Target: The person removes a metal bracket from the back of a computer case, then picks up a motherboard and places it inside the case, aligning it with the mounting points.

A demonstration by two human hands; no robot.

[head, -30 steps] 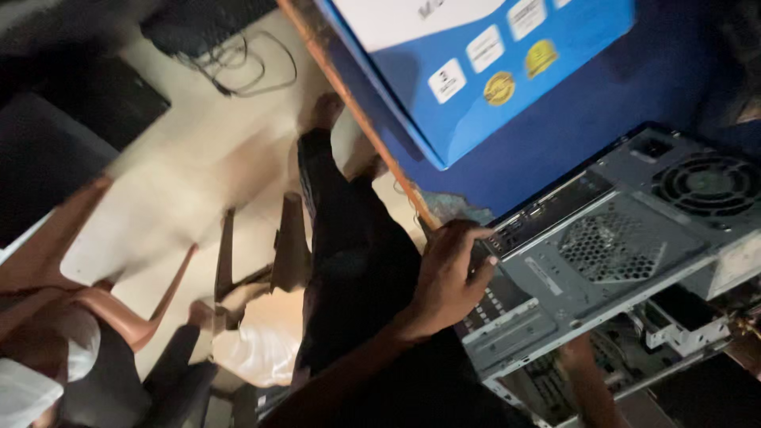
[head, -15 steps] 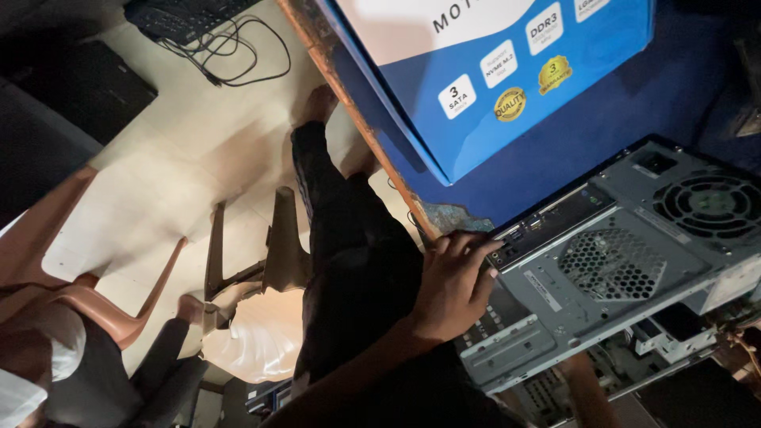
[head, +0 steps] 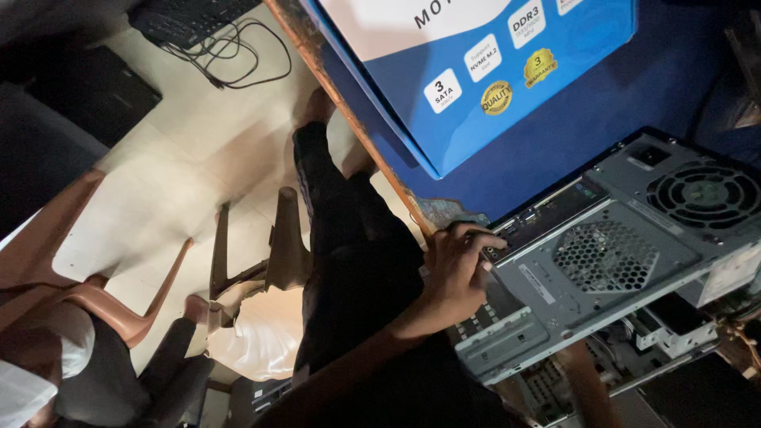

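Here the left hand curls its fingers over the rear edge of a grey desktop computer case, its grip closed on the metal just beside the port panel. The case lies on its side at the near corner of the blue-covered counter, its honeycomb vent and round fan grille facing up, its open inside showing at the lower right. The right hand is hard to make out; only a forearm shows below the case, so its grip cannot be told. Behind the case, a blue and white cardboard box rests on the counter. On the pale floor to the left stand brown plastic chairs, with a black keyboard and cables further off.
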